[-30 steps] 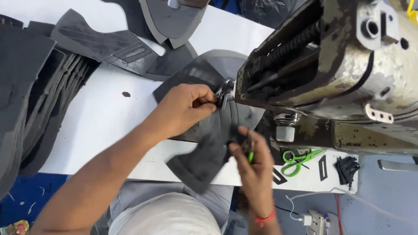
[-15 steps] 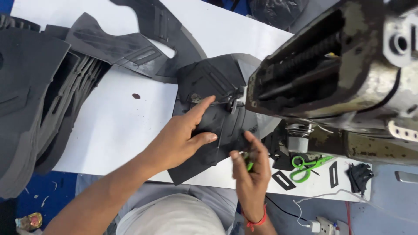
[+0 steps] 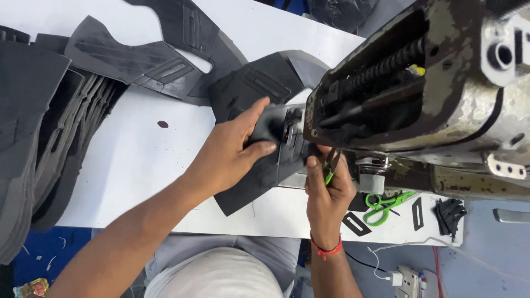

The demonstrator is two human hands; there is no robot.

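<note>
Under the head of the worn grey sewing machine (image 3: 441, 94), near the front edge of the white bench (image 3: 138, 165), lies a dark cut piece of stiff material (image 3: 259, 176), its far end pushed up to the needle area. The left hand (image 3: 232, 152) rests flat on this piece, fingers (image 3: 259, 148) spread and pressing it down toward the machine. The right hand (image 3: 328, 185) sits just beside it at the front edge, its fingers pinching a small green-handled thread snip (image 3: 330, 171) close to the presser foot. Whether any seam is already stitched on the piece cannot be told; the piece looks placed at the needle, so the sewing seems at an early or middle point. Toward the left edge a thick stack of similar dark cut pieces (image 3: 49, 143) waits, and more shaped pieces (image 3: 138, 60) lie across the far side. Green-handled scissors (image 3: 386, 204) and small black offcuts (image 3: 356, 223) lie at the front right corner.
</note>
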